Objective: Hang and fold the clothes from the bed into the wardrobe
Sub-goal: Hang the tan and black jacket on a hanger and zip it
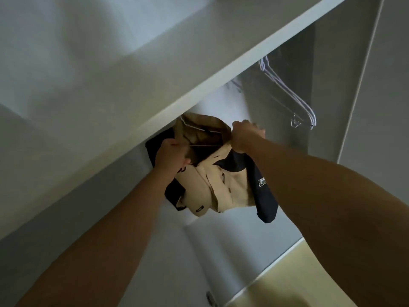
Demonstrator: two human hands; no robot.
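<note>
Left grip (170,157), right grip (244,136) both clutching beige-navy jacket (221,182) under white wardrobe shelf (199,69); wire hangers (287,91) nearby.

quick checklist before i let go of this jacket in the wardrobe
1. Jacket on a hanger: ok. The white hanger shows inside the collar of the beige and navy jacket.
2. Grip: ok. The left hand holds the collar side and the right hand grips the other shoulder.
3. Hook over a rail: cannot tell. The top of the hanger is hidden behind the shelf.
4. Room on the right: ok. There is a gap between the jacket and the empty hangers.
5. Jacket hanging straight: not ok. It is bunched up, and the navy sleeve dangles.
</note>
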